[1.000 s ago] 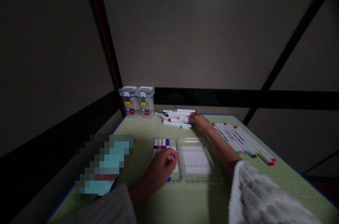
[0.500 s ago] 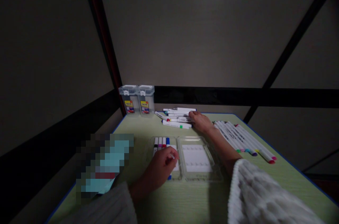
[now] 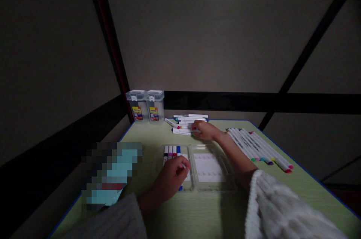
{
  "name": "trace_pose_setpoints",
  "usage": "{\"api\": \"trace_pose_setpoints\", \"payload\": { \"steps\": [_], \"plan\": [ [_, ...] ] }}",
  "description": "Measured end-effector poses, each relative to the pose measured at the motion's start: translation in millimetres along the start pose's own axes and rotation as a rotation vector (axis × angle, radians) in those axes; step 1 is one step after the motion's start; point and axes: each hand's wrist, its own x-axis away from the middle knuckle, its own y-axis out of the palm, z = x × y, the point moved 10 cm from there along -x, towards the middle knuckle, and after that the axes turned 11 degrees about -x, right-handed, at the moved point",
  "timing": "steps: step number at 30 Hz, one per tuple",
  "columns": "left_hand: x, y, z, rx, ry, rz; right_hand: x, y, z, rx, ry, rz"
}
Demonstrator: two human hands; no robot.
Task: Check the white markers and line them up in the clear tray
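My right hand reaches to the loose pile of white markers at the back of the table. Its bent fingers close on a white marker with a green band at the pile's near side. My left hand rests curled over the left half of an open clear plastic case. Its fingers are drawn together, and whatever they hold is hidden. Beside it, markers with black, purple, red and blue caps stand in a row in the case. A white sheet lies in the right half.
Two clear lidded boxes stand at the back left. A row of white markers with coloured ends lies on the right. A blurred turquoise item is at the left edge. The green table has a blue edge, with a wall behind.
My right hand has moved left and nearer, from the pile's right end to the green-banded marker. My left hand stays in place over the case.
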Motion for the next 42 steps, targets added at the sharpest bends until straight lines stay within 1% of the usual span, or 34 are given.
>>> {"api": "trace_pose_setpoints", "payload": {
  "steps": [3, 6, 10, 13, 15, 18, 20, 22, 25, 27, 29, 30, 33, 36, 40, 42],
  "plan": [
    [0, 0.3, 0, 0.007, -0.013, -0.006, -2, 11, -3, -0.029, -0.019, -0.048],
    [0, 0.3, 0, 0.010, 0.001, -0.001, 0, 18, 0, -0.057, -0.017, -0.067],
    [-1, 1.2, -3, 0.016, 0.010, 0.005, 3, 22, 3, -0.112, -0.007, -0.051],
    [-2, 1.3, -5, 0.033, 0.005, 0.011, 7, 19, 3, -0.179, 0.000, -0.009],
    [-2, -0.9, -4, 0.048, 0.006, 0.032, 11, 10, 2, -0.239, 0.013, 0.041],
    [-2, -8.8, -1, 0.106, 0.015, 0.093, 20, -11, -3, -0.351, 0.020, 0.151],
    [-4, -18.9, -1, 0.177, 0.015, 0.166, 30, -28, -6, -0.434, 0.023, 0.246],
    [-6, -32.3, -4, 0.250, 0.008, 0.263, 43, -43, -9, -0.506, 0.041, 0.341],
    [-9, -51.4, -8, 0.329, 0.029, 0.385, 69, -56, -11, -0.636, 0.093, 0.477],
    [-12, -57.1, -12, 0.383, 0.026, 0.407, 90, -54, -6, -1.013, 0.158, 0.587],
    [-15, -57.3, -14, 0.413, 0.020, 0.390, 107, -50, -11, -1.285, 0.162, 0.645],
    [-15, -54.8, -13, 0.419, 0.020, 0.359, 113, -46, -15, -1.404, 0.160, 0.653],
    [-13, -45.3, -5, 0.415, 0.024, 0.261, 123, -34, -31, -1.637, 0.168, 0.621],
    [-8, -35.4, 3, 0.381, -0.008, 0.168, 126, -23, -44, -1.730, 0.165, 0.584],
    [-1, -25.9, 6, 0.340, -0.058, 0.119, 124, -9, -54, -1.748, 0.172, 0.548],
    [2, -22.9, 1, 0.353, -0.098, 0.145, 125, -3, -54, -1.761, 0.195, 0.553]
  ]
}}
